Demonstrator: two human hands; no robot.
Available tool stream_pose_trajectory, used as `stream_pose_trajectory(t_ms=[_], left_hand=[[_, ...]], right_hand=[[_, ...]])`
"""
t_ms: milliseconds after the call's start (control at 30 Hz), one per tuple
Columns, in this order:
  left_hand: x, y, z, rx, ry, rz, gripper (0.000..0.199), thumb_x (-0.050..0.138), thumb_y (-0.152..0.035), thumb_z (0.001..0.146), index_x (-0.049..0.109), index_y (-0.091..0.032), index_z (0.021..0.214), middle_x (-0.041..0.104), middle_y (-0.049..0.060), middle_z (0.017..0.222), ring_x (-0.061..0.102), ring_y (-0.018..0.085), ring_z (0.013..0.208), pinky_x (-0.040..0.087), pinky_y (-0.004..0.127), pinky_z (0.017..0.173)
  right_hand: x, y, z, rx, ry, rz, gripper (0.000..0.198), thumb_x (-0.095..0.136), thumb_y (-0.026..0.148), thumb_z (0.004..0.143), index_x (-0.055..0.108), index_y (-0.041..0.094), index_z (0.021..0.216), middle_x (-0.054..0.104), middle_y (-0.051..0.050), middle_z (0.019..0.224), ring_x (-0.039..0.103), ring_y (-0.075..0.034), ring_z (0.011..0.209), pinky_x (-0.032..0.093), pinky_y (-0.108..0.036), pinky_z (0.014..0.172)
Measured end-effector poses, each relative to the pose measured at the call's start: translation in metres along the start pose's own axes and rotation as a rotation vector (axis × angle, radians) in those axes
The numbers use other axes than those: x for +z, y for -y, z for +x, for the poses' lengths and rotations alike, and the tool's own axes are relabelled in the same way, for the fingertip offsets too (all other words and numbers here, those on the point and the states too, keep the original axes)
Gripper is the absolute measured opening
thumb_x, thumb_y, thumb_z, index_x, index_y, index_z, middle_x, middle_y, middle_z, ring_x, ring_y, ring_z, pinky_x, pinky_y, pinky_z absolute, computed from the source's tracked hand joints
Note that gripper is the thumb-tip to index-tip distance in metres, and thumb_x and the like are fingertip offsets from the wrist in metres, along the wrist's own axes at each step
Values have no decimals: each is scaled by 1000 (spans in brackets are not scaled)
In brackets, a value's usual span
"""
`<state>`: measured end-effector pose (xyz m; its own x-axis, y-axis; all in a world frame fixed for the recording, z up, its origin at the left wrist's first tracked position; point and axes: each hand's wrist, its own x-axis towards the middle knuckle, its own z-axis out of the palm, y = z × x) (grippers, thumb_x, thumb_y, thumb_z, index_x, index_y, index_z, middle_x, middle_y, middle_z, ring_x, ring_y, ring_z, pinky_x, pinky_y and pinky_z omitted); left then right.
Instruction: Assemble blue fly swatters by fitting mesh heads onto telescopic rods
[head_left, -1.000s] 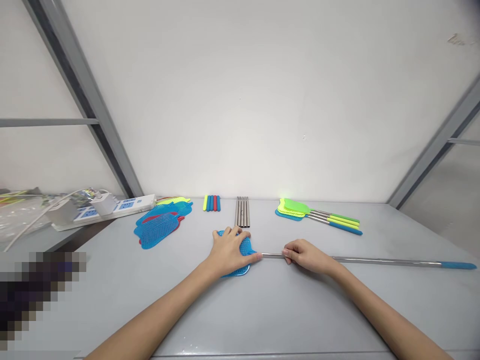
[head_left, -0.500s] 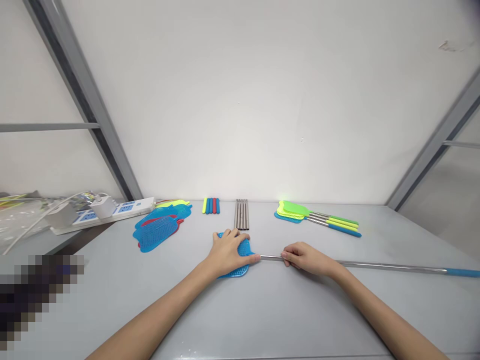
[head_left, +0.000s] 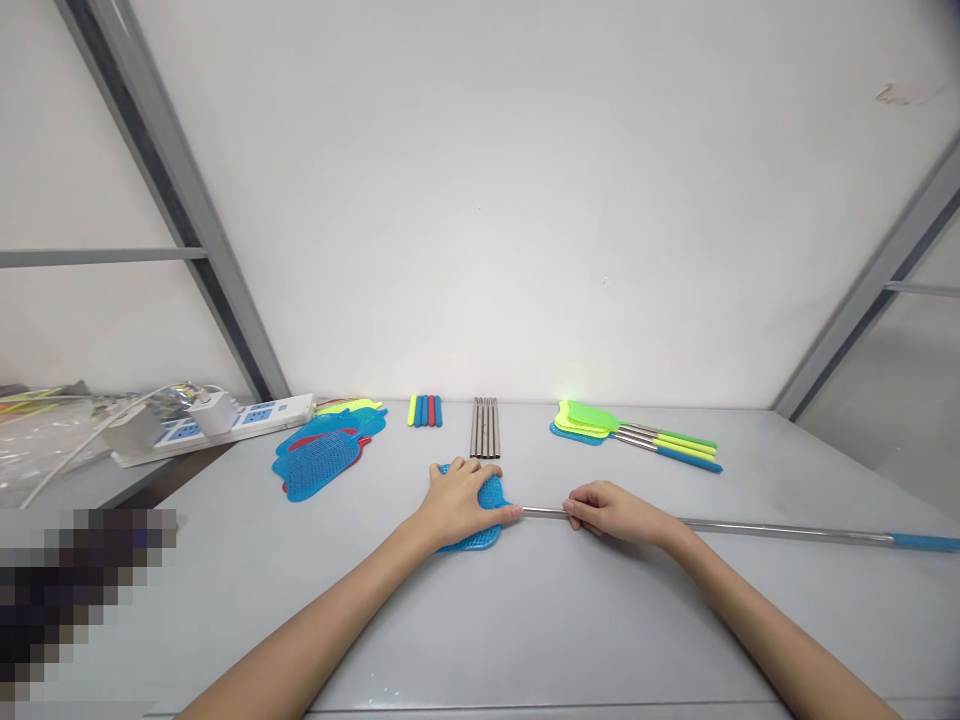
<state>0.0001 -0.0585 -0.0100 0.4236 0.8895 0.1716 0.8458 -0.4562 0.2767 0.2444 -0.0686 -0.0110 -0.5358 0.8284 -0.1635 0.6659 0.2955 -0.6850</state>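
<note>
Left hand (head_left: 465, 508), fingers spread, covers much of a perforated blue swatter head (head_left: 491, 492) flat on the grey surface (head_left: 540, 625); its thumb obscures the joint. Right hand (head_left: 613, 513), fingers pinching the metal rod (head_left: 546, 512), partly hides it; the blue grip (head_left: 926, 542) is cropped at right. Steel tubes (head_left: 486, 428) lie beyond.

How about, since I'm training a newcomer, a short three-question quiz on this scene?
1. Which hand lies on the blue swatter head?
2. True or false: the right hand holds the metal rod.
3. Between the coloured sticks and the stacked swatters lie or lies:
A) a power strip
B) metal tubes
C) a white cable

Key: 1. The left hand. 2. True. 3. B.
</note>
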Motion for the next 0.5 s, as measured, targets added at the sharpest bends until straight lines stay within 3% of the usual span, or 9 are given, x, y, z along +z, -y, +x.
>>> stream_pose_trajectory(t_ms=[233, 500], left_hand=[[0, 0, 0, 5, 6, -21, 59, 37, -73, 63, 51, -30, 101, 53, 5, 102, 42, 28, 97, 26, 48, 81], [1, 1, 0, 0, 16, -8, 63, 36, -74, 63, 50, -30, 104, 53, 6, 101, 42, 29, 98, 28, 47, 81]], right_hand=[[-3, 1, -3, -28, 33, -21, 29, 42, 41, 79, 52, 16, 69, 44, 2, 59, 37, -8, 53, 27, -19, 47], [-3, 0, -2, 11, 29, 26, 32, 42, 43, 79, 53, 15, 70, 49, 1, 55, 41, -10, 52, 30, -21, 49]])
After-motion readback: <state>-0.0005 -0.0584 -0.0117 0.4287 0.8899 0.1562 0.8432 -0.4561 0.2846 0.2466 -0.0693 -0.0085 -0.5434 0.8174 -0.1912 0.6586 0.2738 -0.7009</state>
